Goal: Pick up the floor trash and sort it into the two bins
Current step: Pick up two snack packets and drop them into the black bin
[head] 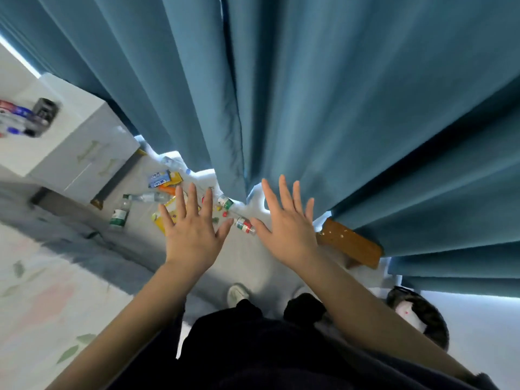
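Both my hands are held out flat above the floor, fingers spread, holding nothing. My left hand (191,223) hovers over a yellow wrapper (161,220). My right hand (287,218) is beside it, in front of the curtain's hem. Trash lies scattered on the grey floor beyond them: a green-labelled bottle (120,212), a clear bottle (149,197), a blue and yellow packet (163,178), an orange piece (167,189), and two small bottles with red and green labels (245,225) (226,202). No bin can be seen.
A tall blue curtain (337,94) fills the upper and right view. A white cabinet (76,142) with items on top stands at left. A brown wooden piece (349,243) lies at right. A bed with floral cover (36,291) is at lower left.
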`<state>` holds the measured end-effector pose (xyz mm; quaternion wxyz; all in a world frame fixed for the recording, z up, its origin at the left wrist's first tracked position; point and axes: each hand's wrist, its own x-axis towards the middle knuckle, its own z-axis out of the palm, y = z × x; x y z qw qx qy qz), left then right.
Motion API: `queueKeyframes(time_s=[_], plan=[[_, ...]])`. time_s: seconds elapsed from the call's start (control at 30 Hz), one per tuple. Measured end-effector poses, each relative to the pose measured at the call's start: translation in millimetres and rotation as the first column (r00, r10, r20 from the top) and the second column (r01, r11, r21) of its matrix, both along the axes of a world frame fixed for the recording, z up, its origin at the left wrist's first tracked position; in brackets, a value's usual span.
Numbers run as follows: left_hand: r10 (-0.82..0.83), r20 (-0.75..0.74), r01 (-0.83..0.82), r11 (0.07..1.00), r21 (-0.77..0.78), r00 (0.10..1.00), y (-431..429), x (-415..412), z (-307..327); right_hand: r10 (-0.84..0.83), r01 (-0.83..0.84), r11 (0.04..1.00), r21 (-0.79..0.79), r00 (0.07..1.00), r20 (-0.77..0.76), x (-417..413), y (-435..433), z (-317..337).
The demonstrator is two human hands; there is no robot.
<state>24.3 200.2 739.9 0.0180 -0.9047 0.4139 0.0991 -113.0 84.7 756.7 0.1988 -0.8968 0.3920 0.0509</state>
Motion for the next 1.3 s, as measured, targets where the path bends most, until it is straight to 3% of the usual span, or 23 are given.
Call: queueKeyframes(time_s=[0.43,0.8,1.03,1.2,1.3], plan=[[0.31,-0.08,-0.304,0.95,0.071,0.947,2,113,-25,0.241,-0.233,0.962,0.14,0.969,-0.044,151,-39,-41],[0.527,-0.105,-0.505,0.844,0.18,0.843,-12,228,-44,0.54,-0.508,0.834,0.213,0.832,-0.128,343,-89,-66],[0.447,-0.196,-0.385,0.877,0.288,0.873,-16,326,-93,0.515,-0.465,0.854,0.234,0.821,-0.246,424,-96,-115],[0.253,-0.246,-0.146,0.912,0.383,0.936,-11,430,-166,0.493,-0.434,0.867,0.244,0.816,-0.302,496,-88,-182],[0.223,-0.331,-0.071,0.907,0.416,0.917,-11,501,-222,0.459,-0.391,0.885,0.252,0.822,-0.336,546,-84,-237]])
